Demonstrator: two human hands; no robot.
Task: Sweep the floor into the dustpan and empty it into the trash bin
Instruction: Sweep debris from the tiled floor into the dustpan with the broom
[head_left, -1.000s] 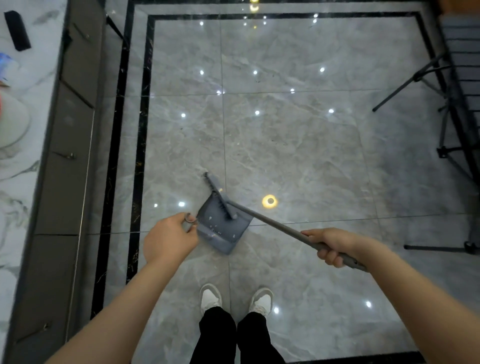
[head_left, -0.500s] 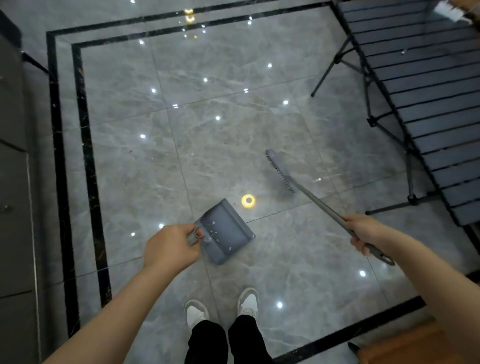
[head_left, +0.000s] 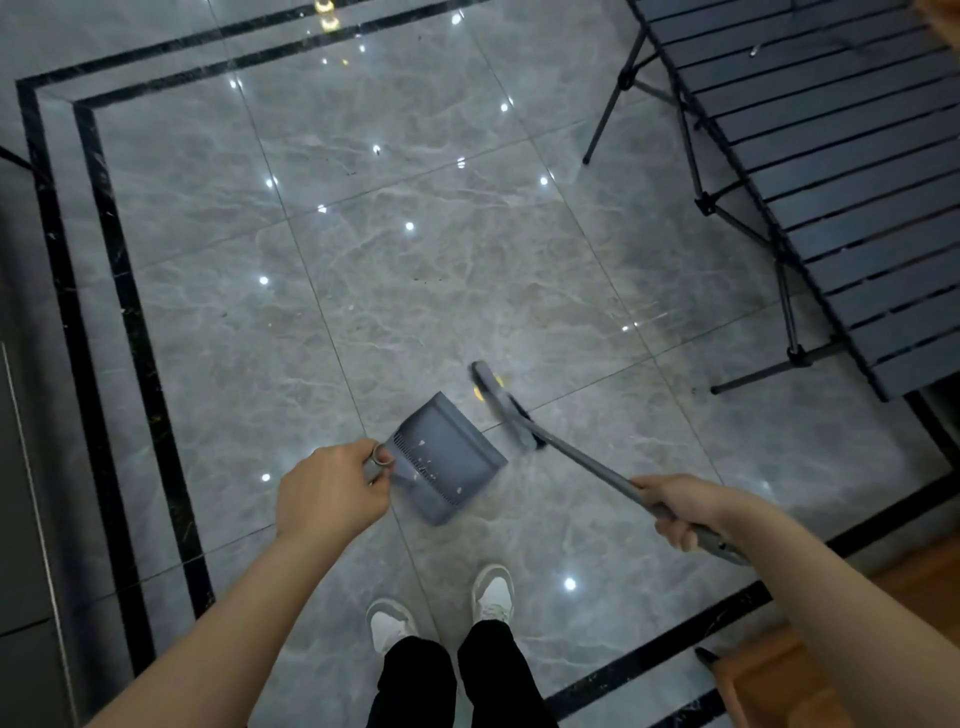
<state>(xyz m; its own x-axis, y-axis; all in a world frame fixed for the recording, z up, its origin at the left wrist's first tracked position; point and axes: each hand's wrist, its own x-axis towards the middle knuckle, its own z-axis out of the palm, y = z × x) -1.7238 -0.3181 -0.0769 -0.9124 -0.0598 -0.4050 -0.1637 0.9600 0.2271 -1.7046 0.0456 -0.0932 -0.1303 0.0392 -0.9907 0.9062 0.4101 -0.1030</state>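
Observation:
A grey dustpan (head_left: 447, 460) lies on the glossy marble floor (head_left: 415, 291) ahead of my feet, with pale specks of debris inside. My left hand (head_left: 332, 493) grips its short handle at the pan's left end. My right hand (head_left: 685, 506) holds the long grey handle of a broom. The broom head (head_left: 506, 408) sits on the floor just right of the dustpan's open edge, a small gap apart. A few dark crumbs (head_left: 428, 279) lie on the tiles farther out. No trash bin is in view.
A dark slatted folding table (head_left: 831, 171) on thin black legs stands at the right. A dark cabinet front (head_left: 21, 415) runs along the left edge. Black inlay bands (head_left: 104, 218) frame the floor. A wooden surface (head_left: 810, 670) shows at the bottom right.
The view has swung right. The broom head left the dustpan, swung out to the right, and has come back close beside the pan's open edge. My left hand keeps its hold on the dustpan.

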